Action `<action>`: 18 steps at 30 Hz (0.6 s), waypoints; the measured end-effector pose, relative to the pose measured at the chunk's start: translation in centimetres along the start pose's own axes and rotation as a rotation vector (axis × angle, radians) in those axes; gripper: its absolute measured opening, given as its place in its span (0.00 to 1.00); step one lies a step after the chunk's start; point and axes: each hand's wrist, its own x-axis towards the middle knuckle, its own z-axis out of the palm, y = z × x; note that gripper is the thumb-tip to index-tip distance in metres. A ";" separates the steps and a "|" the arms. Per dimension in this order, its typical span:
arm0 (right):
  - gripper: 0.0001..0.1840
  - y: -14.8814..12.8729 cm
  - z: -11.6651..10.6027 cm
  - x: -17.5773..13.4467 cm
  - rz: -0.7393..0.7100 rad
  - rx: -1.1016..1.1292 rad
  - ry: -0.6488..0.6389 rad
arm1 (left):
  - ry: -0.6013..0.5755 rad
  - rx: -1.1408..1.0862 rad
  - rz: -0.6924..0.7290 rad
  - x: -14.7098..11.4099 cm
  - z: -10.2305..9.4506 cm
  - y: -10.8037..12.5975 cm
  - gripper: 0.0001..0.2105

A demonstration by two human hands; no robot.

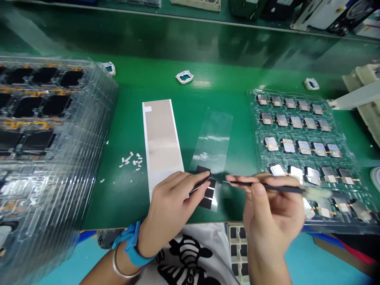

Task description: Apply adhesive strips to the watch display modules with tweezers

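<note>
My left hand (175, 198) is closed, pinching a small dark flat piece with a shiny edge (200, 185) between thumb and fingers. It hovers over a clear film strip (214, 136) whose near end carries several black rectangles (204, 203). To the right, my right hand (270, 209) grips a slim black tool (277, 188) with a thin pointed tip facing left and a pale, blurred, bristle-like rear end. The tip is close to the film and apart from the dark piece. Under the left fingers lies the edge of a beige sheet with white borders (163, 136).
A tall stack of clear trays with dark screens (56, 158) rises on the left. At right, a clear tray (252, 118) holds rows of small silver-backed modules. White scraps (130, 159) lie left of the sheet. Small white frames (184, 77) sit toward the back, below a shelf (190, 19).
</note>
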 end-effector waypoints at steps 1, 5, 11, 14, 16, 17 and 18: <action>0.11 -0.5 0.4 -0.4 -0.046 0.019 -0.036 | -0.014 -0.021 -0.032 0.0 -0.1 0.0 0.08; 0.16 -1.2 2.1 -1.5 -0.168 0.005 -0.157 | -0.107 -0.088 -0.088 -0.1 -0.5 0.0 0.16; 0.17 -0.6 3.2 -2.0 -0.206 -0.013 -0.097 | -0.153 -0.196 -0.127 -0.4 -0.8 0.0 0.21; 0.18 -0.6 3.3 -2.0 -0.256 -0.038 -0.119 | -0.158 -0.254 -0.127 -0.4 -0.9 0.0 0.22; 0.19 -0.6 3.4 -2.0 -0.268 -0.045 -0.121 | -0.158 -0.291 -0.119 -0.5 -1.0 -0.1 0.22; 0.19 -0.6 3.4 -2.0 -0.272 -0.045 -0.116 | -0.157 -0.305 -0.116 -0.5 -1.0 -0.2 0.22; 0.19 -0.6 3.4 -2.0 -0.273 -0.046 -0.112 | -0.154 -0.316 -0.113 -0.5 -1.0 -0.2 0.22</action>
